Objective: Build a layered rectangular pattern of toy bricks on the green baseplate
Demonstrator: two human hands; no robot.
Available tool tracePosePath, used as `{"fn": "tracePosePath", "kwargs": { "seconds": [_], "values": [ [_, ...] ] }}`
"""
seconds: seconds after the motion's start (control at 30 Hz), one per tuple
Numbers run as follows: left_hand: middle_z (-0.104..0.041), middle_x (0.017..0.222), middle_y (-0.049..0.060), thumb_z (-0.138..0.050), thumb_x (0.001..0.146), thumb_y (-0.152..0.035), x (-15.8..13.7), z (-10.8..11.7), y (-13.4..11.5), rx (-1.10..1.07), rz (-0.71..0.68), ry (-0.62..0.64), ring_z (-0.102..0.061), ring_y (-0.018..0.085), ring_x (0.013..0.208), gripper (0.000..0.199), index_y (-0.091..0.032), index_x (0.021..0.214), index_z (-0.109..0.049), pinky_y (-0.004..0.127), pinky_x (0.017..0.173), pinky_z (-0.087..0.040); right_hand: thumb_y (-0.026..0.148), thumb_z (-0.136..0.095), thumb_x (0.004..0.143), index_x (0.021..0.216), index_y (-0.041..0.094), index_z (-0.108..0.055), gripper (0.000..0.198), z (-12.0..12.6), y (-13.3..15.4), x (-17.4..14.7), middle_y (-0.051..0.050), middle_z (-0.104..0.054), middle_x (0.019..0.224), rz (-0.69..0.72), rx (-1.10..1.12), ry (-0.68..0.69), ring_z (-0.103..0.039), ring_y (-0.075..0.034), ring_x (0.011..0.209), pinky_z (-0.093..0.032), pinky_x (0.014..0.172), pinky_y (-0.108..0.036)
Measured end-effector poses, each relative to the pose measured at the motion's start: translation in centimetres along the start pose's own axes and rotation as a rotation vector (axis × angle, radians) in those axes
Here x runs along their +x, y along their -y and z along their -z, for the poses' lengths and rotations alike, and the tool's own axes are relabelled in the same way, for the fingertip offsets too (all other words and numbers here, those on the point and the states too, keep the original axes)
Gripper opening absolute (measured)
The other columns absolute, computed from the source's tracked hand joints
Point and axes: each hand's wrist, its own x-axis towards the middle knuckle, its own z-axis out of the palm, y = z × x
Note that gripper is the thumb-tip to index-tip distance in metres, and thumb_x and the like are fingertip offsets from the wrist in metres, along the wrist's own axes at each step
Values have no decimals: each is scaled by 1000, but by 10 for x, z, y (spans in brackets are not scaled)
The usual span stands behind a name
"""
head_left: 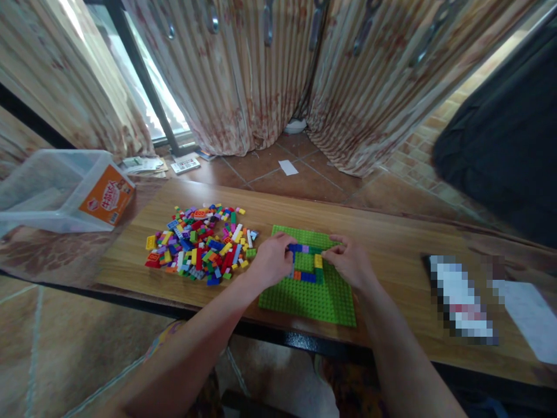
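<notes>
Head view: the curled left hand (274, 256) and narrowly parted right hand (349, 260), grips unclear to us, flank the brick ring (308, 278), presumably steadying it, toward the baseplate's (304, 303) far edge.

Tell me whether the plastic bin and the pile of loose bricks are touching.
Apart. In the head view, a strip of wooden tabletop shows between the pile of loose bricks and the plastic bin.

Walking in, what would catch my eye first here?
Probably the heap of colourful toy bricks on the left part of the wooden table. To its right lies a green board bearing an outline of bricks, with the left hand and right hand on either side. A clear plastic box sits far left.
</notes>
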Motion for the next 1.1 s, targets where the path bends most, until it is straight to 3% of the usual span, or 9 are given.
{"fn": "tracePosePath", "kwargs": {
  "seconds": [0.23,0.5,1.1],
  "values": [
    [-68,102,8,-50,80,-7,0,0,2,3,-24,2,-64,20,95,30,-14,103,-68,34,92,-52,27,-61,74,124,12,-57,52,1,6,-6,-1,-69,72,21,-85,25,-63,-16,68,-44,66,-29],
    [-68,100,7,-50,79,-7,-1,0,1,9,-16,2,-64,20,92,30,-15,102,-68,33,89,-53,42,-63,79,124,15,-57,53,-2,10,-9,-3,-71,76,60,-231,-16,-65,-18,70,-44,65,-31],
    [-66,103,8,-60,83,-14,-1,-1,2,-23,-1,20,-63,21,95,22,-15,103,-67,36,90,-51,40,-62,82,107,20,-68,33,-4,15,-16,-3,-72,78,87,-275,-12,-66,-19,72,-46,68,-32]
  ]
}}
